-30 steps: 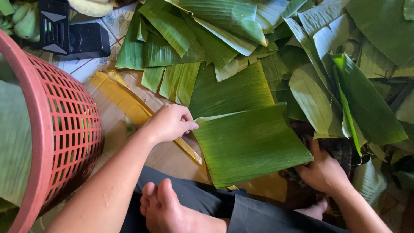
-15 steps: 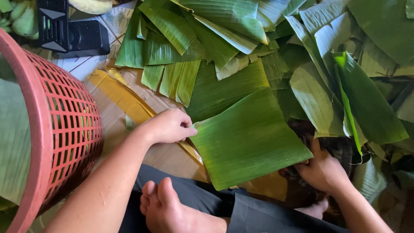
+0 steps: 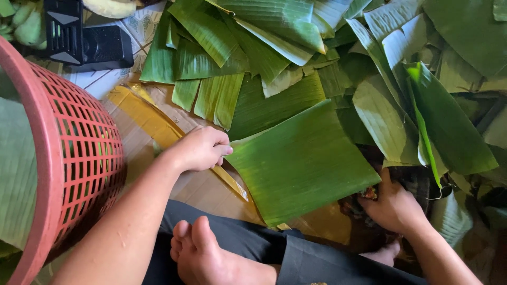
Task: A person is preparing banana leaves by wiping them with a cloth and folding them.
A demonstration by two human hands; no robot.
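On a floor of piled green leaves, the left hand (image 3: 199, 149) pinches the big square green banana leaf (image 3: 303, 163) while the right hand (image 3: 393, 207) grips its other edge beside the red plastic basket (image 3: 68, 153).

Single head camera, steeply downward, close over lap and floor, likely seated.

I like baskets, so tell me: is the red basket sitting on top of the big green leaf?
No, the red basket stands at the left, apart from the big leaf piece.
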